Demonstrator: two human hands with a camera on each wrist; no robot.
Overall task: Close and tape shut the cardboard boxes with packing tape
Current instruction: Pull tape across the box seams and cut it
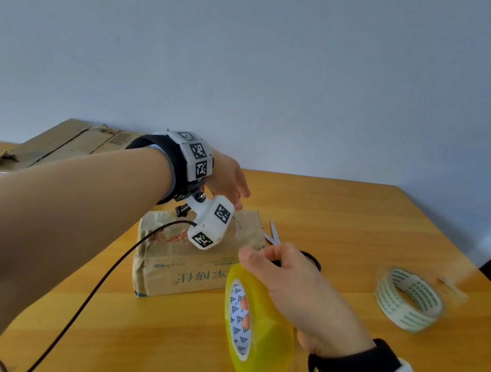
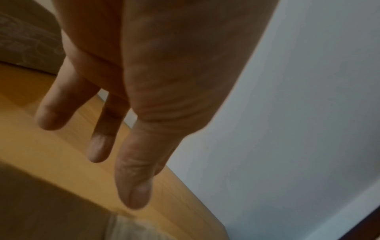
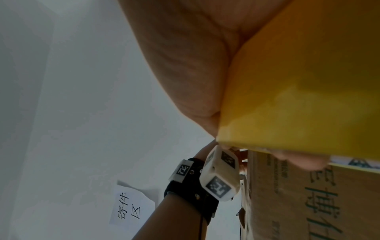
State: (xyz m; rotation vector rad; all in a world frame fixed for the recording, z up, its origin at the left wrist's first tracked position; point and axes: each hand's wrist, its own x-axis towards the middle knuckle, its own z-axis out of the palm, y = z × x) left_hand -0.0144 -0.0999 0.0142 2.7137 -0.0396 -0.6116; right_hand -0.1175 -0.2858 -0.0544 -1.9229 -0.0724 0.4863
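A small worn cardboard box [image 1: 192,270] with printed lettering stands in the middle of the wooden table [image 1: 362,210]. My left hand [image 1: 231,183] hovers over its far top edge, fingers straight and holding nothing; the left wrist view shows the left hand [image 2: 117,172] empty above the table. My right hand [image 1: 269,273] grips a fat yellow tape roll [image 1: 266,327] upright just in front of the box, thumb on the rim and fingers through the core. In the right wrist view the yellow tape roll [image 3: 298,81] fills the right side, close to the box [image 3: 308,203].
A second roll of clear tape [image 1: 409,298] lies at the right. Scissors [image 1: 275,235] lie behind the box. Flattened cardboard [image 1: 61,143] rests at the back left against the wall. A black cable [image 1: 100,282] hangs from the left wrist camera. A paper sign [image 3: 131,206] hangs on the wall.
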